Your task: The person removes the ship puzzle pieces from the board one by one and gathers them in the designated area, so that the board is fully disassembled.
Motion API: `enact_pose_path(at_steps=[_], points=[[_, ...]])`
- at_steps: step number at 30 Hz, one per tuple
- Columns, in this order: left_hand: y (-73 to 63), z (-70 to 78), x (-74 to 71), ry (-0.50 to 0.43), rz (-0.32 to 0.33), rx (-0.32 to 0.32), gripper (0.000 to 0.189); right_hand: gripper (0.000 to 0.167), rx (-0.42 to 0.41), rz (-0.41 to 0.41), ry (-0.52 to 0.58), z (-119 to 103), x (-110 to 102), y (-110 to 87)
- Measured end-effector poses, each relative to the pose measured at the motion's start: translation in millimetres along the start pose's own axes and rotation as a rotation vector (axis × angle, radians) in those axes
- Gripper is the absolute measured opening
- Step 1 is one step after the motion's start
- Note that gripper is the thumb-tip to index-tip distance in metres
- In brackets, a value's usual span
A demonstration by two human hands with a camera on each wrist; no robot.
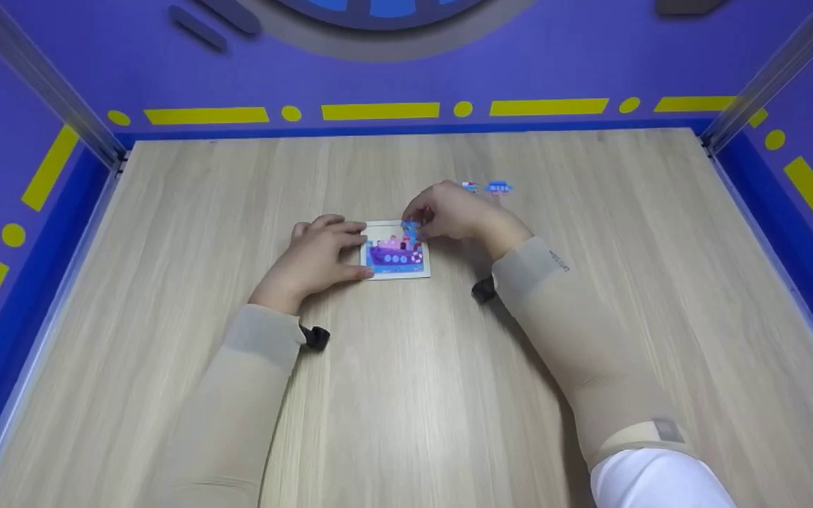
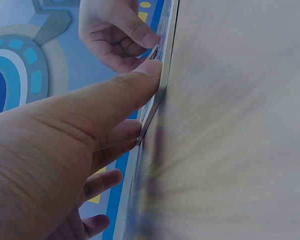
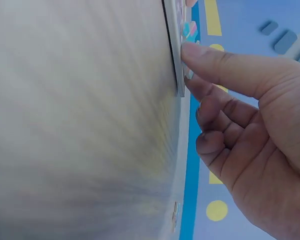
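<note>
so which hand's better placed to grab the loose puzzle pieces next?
Right hand, likely: it's nearer the loose puzzle pieces, though it must first release its blue piece. The left hand holds the puzzle tray at left.

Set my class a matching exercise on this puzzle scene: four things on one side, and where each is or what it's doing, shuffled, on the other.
Column one
1. Left hand
2. Right hand
3. Loose pieces
4. Boat picture

Column two
A. Lying on the table, outside the puzzle tray
B. Mostly purple, inside the tray's white rim
C. Holding the tray at its left side
D. Pinching a blue piece at the tray's upper right corner, as the head view shows it

Right pairs: 1-C, 2-D, 3-A, 4-B
</note>
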State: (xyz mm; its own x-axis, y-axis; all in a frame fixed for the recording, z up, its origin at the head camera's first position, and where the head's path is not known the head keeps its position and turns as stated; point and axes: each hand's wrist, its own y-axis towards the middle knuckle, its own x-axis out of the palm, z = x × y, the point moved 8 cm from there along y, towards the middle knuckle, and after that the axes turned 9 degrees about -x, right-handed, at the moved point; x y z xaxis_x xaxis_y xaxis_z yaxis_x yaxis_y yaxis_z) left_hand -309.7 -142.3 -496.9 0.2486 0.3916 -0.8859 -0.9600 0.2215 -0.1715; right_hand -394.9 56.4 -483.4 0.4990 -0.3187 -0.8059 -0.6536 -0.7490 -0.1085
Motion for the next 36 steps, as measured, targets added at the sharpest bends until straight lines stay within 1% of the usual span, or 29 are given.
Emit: enact_pose_path(at_steps=[6,14,21,25,30,33,36], points=[[0.1,0.3,0.6,0.003,0.000,-0.001,0.073,0.022,-0.021,0.027,-0.005,1,-1,0.8],[-0.1,-0.3,0.4,0.001,0.002,0.002,0.071,0.020,-0.053,0.014,-0.023,0,2,4.4],[-0.2,0.1,0.3,-0.001,-0.002,0.004,0.071,0.019,-0.056,0.028,0.022,2,1,1.6],[-0.2,0.2,-0.5,0.003,-0.005,-0.003,0.072,0.015,0.001,0.055,0.088,6,-1,-2.1],[1.1,0.4,0.2,0.005,-0.007,-0.005,0.072,0.012,0.069,0.120,0.229,12,-4,-8.5],[1.4,0.1,0.9,0.004,-0.007,-0.003,0.073,0.009,0.080,0.151,0.309,16,-5,-12.3],[1.1,-0.7,1.2,0.001,-0.010,-0.003,0.073,0.007,0.082,0.159,0.380,21,-6,-15.6]])
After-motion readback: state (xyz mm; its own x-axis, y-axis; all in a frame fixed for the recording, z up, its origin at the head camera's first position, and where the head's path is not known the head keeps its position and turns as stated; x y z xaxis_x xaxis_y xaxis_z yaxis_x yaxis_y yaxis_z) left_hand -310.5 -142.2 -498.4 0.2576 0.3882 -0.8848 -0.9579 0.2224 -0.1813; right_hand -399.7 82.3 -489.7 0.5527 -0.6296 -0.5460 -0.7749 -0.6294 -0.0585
